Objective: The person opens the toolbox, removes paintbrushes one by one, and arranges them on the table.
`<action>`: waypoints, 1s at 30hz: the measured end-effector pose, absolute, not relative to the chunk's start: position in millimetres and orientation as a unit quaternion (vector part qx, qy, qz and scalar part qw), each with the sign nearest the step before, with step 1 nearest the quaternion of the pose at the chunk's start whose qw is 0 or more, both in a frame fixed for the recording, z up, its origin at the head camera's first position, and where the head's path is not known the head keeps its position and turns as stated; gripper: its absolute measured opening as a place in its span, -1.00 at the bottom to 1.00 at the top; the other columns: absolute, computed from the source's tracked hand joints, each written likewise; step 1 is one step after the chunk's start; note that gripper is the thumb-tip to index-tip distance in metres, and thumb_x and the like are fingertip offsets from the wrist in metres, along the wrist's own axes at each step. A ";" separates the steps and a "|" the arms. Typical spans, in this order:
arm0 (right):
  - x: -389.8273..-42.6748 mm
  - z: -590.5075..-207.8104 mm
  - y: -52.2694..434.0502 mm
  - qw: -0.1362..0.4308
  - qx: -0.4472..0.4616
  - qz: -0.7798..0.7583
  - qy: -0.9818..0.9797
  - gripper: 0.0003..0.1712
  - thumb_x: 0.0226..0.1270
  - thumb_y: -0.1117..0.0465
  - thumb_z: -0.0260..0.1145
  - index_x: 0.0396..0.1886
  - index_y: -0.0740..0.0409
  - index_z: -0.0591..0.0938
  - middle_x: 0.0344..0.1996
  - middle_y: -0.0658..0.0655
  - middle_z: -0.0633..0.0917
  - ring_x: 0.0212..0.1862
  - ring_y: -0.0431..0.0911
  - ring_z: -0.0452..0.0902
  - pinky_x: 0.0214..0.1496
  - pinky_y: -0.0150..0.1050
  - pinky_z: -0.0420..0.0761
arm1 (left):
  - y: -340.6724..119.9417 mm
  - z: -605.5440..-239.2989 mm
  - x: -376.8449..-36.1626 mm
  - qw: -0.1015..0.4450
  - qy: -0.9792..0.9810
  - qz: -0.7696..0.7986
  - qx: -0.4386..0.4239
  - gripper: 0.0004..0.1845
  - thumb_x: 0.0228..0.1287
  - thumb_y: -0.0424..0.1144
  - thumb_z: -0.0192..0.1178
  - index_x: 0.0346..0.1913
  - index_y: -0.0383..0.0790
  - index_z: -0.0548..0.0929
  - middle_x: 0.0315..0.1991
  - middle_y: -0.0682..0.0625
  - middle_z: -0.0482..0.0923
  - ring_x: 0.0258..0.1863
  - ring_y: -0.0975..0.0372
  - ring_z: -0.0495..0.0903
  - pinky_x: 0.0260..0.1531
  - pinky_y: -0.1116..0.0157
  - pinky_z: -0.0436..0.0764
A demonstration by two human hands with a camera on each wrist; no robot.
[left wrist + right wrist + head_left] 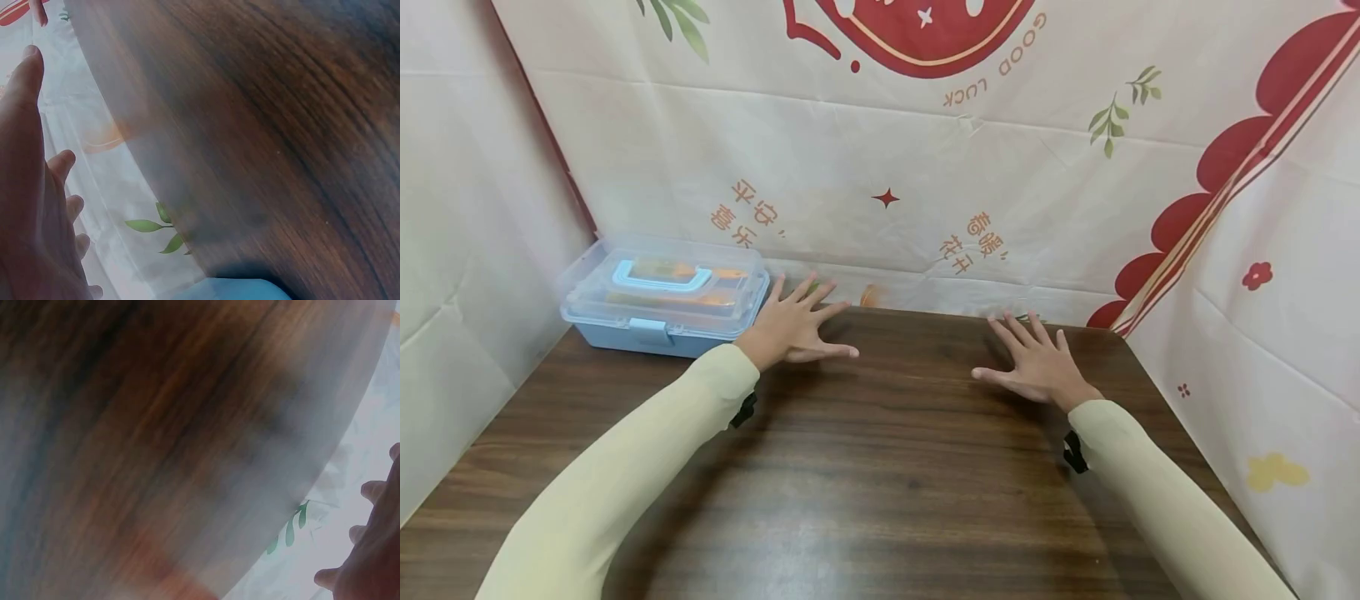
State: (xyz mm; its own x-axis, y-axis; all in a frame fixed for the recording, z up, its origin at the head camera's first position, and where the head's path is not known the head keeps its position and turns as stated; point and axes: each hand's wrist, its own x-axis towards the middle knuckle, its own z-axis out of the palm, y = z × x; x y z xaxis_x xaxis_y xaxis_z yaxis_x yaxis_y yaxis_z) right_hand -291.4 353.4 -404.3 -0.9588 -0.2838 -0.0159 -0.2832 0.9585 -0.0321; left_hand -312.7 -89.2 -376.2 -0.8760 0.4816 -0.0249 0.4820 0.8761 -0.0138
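My left hand (793, 325) is spread over the far part of the brown table (880, 467), fingers straight and palm down, holding nothing. Just to its left stands a closed box (662, 296) with a light blue base, a clear lid and a blue handle. Orange-toned items show dimly through the lid; their kind cannot be made out. Over the far right of the table, my right hand (1033, 362) also has its fingers spread and holds nothing. The left wrist view shows the left hand (31, 169) and a blue corner of the box (240, 289). Fingers of the right hand (369, 550) appear in the right wrist view.
A white printed cloth (850, 167) hangs behind the table's far edge, with red, green and orange patterns. More white cloth (1262, 350) runs along the right side, and another white sheet (460, 250) along the left. Dark wrist straps (1075, 452) show at both sleeves.
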 end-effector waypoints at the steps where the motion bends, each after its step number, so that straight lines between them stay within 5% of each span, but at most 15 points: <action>1: -291.1 -403.9 352.9 0.009 -0.144 -0.015 0.989 0.27 0.42 -0.69 0.10 0.86 -0.11 0.00 0.81 0.22 -0.03 0.76 0.39 -0.33 0.55 0.66 -0.27 | -88.9 -376.2 -312.3 0.010 0.968 -0.011 0.249 0.09 0.39 0.71 -0.08 0.80 0.20 0.14 0.83 -0.03 -0.17 0.79 -0.08 -0.29 0.62 -0.36 -0.34; 22: -276.3 -397.5 289.5 -0.025 -0.243 -0.030 0.969 0.27 0.41 -0.64 0.22 0.87 -0.16 -0.01 0.81 0.14 0.00 0.78 0.28 -0.29 0.62 0.55 -0.19 | -69.0 -362.4 -282.9 -0.053 0.952 -0.052 0.297 0.11 0.31 0.78 -0.12 0.80 0.32 0.10 0.82 0.03 -0.08 0.79 -0.04 -0.19 0.64 -0.33 -0.21; 30: -272.0 -397.3 256.0 -0.044 -0.286 -0.042 0.956 0.32 0.34 -0.72 0.18 0.87 -0.22 -0.02 0.82 0.06 -0.04 0.79 0.24 -0.32 0.65 0.50 -0.20 | -82.2 -349.7 -261.4 -0.103 0.944 -0.018 0.312 0.12 0.26 0.75 0.04 0.78 0.29 0.20 0.81 0.02 -0.04 0.79 -0.05 -0.17 0.64 -0.35 -0.23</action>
